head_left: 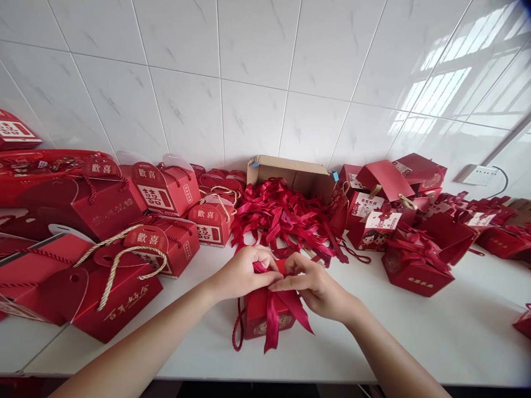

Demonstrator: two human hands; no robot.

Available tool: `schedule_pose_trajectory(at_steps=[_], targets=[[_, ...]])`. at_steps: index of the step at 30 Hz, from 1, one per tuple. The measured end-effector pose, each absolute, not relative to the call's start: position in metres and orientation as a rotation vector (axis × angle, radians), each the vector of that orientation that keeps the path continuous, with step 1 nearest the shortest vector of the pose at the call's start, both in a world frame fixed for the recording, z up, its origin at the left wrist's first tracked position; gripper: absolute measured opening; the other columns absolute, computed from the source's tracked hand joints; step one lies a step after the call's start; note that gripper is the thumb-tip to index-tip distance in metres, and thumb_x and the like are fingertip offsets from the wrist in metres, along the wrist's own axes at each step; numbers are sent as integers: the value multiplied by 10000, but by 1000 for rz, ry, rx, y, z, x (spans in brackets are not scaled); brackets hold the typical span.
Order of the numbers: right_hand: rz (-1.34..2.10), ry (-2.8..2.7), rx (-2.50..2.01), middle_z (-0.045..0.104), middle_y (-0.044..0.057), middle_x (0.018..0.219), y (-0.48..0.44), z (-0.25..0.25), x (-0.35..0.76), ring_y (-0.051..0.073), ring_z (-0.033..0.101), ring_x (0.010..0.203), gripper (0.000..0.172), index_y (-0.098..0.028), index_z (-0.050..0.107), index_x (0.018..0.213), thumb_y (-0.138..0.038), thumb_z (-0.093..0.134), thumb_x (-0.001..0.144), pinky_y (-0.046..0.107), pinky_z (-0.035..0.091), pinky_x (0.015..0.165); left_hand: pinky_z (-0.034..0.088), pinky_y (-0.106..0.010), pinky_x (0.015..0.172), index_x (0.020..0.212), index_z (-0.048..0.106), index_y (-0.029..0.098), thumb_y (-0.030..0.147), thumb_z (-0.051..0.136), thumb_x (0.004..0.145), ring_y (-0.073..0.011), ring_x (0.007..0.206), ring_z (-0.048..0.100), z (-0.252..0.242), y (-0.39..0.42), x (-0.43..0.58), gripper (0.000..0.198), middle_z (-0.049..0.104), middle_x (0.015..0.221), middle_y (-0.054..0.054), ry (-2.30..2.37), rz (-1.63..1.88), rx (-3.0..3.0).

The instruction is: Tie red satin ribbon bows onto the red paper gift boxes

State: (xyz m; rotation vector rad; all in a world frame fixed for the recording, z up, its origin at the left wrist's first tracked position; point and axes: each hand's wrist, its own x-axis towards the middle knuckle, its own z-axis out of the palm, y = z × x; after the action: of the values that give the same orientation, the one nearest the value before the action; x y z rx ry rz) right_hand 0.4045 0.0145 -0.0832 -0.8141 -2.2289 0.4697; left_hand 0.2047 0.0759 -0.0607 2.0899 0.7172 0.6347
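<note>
Hands (245, 270) (317, 287) pinching red ribbon (272, 326) | red box (256, 315) directly beneath them | white table (336, 354) under box

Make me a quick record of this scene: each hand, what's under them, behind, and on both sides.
Left hand: pinching red satin ribbon
Right hand: fingers at the same ribbon, grip partly hidden
Under hands: red gift box
Behind: loose red ribbons, open cardboard box
Left side: rope-handled gift boxes
Right side: ribbon-topped gift box, white socket strip
</note>
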Motion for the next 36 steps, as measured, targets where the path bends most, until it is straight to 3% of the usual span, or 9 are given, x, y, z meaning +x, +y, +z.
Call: schedule_pose_trajectory(at_steps=[5,17,24,32,36], targets=[[469,-2051,-954,526,26,860,13,-83,405,137,492,742,109,-213,465,915,-106,452,898,265,447,635,434,-306,833,563,310,197,376,633,780,-190,883,565,-64,77,204,428,523,662,20,740,614,2102],[456,-1887,-1024,511,1,801,14,-88,405,131,474,711,204,-229,336,792,-120,487,875,251,396,602,424,-325,892,565,306,204,390,647,760,-188,838,555,-64,78,209,435,431,607,33,751,640,2109],[551,-1755,-1034,523,3,778,18,-93,407,132,490,704,254,-231,304,754,-180,522,876,252,418,593,433,-326,920,552,310,210,355,636,758,-205,926,574,-65,75,208,412,478,598,23,763,664,2117],[478,-1643,-1087,548,-4,738,21,-94,409,121,493,672,337,-222,282,693,-205,582,846,251,420,595,423,-336,959,533,271,211,291,661,735,-232,1020,605,-67,75,207,446,635,658,-13,713,699,2128],[597,-1616,-1034,540,1,772,22,-92,410,123,516,686,247,-216,374,750,-249,595,858,253,448,595,407,-358,975,543,277,212,304,667,743,-239,1054,597,-70,76,205,448,689,720,-22,703,701,2081]])
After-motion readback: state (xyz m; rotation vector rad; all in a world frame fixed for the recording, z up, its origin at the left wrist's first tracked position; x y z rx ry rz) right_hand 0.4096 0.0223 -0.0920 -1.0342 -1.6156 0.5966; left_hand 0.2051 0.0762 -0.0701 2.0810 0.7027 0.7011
